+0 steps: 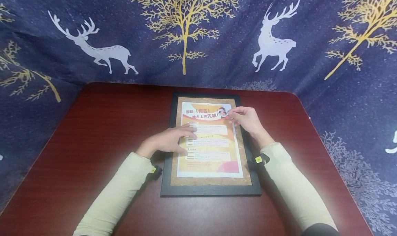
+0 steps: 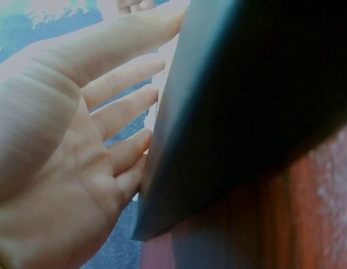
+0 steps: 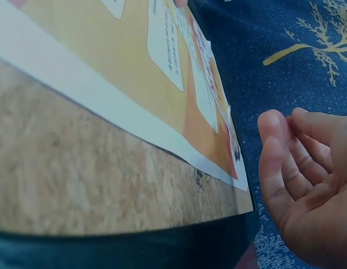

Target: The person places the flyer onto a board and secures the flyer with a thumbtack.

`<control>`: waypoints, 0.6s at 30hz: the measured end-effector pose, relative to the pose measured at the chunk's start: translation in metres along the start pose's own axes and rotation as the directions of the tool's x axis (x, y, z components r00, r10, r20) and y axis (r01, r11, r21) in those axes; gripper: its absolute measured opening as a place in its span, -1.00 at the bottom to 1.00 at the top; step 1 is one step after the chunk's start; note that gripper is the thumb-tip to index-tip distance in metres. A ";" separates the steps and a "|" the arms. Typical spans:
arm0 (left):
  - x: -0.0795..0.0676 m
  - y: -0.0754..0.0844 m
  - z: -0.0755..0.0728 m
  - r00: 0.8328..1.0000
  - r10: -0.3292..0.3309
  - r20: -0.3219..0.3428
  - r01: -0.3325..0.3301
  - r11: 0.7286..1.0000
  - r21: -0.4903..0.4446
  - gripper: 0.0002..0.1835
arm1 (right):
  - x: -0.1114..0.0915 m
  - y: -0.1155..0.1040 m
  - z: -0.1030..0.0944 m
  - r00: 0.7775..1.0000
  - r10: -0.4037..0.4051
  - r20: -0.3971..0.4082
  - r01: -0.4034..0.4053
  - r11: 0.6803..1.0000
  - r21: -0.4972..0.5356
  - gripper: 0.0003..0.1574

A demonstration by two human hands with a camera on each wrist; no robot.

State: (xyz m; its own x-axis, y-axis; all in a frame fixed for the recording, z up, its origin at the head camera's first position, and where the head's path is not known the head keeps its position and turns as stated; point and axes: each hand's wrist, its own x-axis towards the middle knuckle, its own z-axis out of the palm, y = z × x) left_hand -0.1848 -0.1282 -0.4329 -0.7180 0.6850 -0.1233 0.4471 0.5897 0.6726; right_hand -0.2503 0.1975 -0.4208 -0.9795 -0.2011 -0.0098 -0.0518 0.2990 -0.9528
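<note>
A printed poster (image 1: pixel 208 163) in yellow, orange and pink lies on a cork board (image 1: pixel 211 181) with a black frame (image 1: pixel 211 190). Across the poster's left side and middle, my left hand (image 1: pixel 169 139) rests with its fingers spread. The left wrist view shows this hand's fingertips (image 2: pixel 144 137) reaching over the frame's edge. My right hand (image 1: pixel 246 119) is by the poster's upper right corner, thumb and forefinger tips together. In the right wrist view its fingers (image 3: pixel 271 162) are curled just off the board; I see nothing between them, though a small thing could be hidden.
The board lies on a dark red wooden table (image 1: pixel 102 136). Behind and beside the table hangs a dark blue cloth (image 1: pixel 155 60) with white deer and golden trees. A dark wrist device (image 1: pixel 262 159) with a yellow tag is close to the frame's right side.
</note>
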 end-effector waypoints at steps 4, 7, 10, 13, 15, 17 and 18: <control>0.000 0.001 0.000 1.000 0.000 -0.003 0.000 1.000 0.004 -0.29 | 0.004 -0.001 0.003 1.000 0.005 0.008 -0.005 1.000 0.014 -0.66; 0.000 0.001 0.000 1.000 0.002 -0.003 -0.002 1.000 0.001 -0.29 | 0.007 -0.001 0.005 1.000 0.002 0.023 -0.003 1.000 0.025 -0.66; 0.000 0.001 0.000 1.000 0.001 0.002 -0.001 1.000 -0.004 -0.29 | 0.011 0.002 0.008 0.999 0.009 0.031 -0.010 0.999 0.032 -0.69; -0.001 0.001 -0.001 1.000 -0.001 0.005 0.001 1.000 -0.012 -0.29 | 0.015 0.005 0.011 0.999 0.020 0.033 -0.021 0.999 0.034 -0.71; -0.001 0.001 -0.001 1.000 -0.003 0.005 0.003 1.000 -0.017 -0.29 | 0.018 0.006 0.013 0.999 0.024 0.038 -0.025 0.999 0.036 -0.71; -0.001 0.001 -0.001 1.000 -0.005 0.005 0.005 1.000 -0.014 -0.29 | 0.021 0.006 0.014 0.999 0.027 0.042 -0.029 0.999 0.040 -0.71; -0.001 0.001 -0.001 1.000 -0.006 0.004 0.006 1.000 -0.013 -0.29 | 0.022 0.006 0.015 0.999 0.028 0.045 -0.030 0.999 0.045 -0.71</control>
State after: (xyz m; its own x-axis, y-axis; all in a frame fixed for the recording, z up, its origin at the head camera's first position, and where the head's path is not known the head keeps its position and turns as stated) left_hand -0.1839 -0.1286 -0.4311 -0.7183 0.6834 -0.1305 0.4357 0.5882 0.6813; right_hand -0.2693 0.1807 -0.4318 -0.9709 -0.2341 -0.0499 -0.0138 0.2628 -0.9648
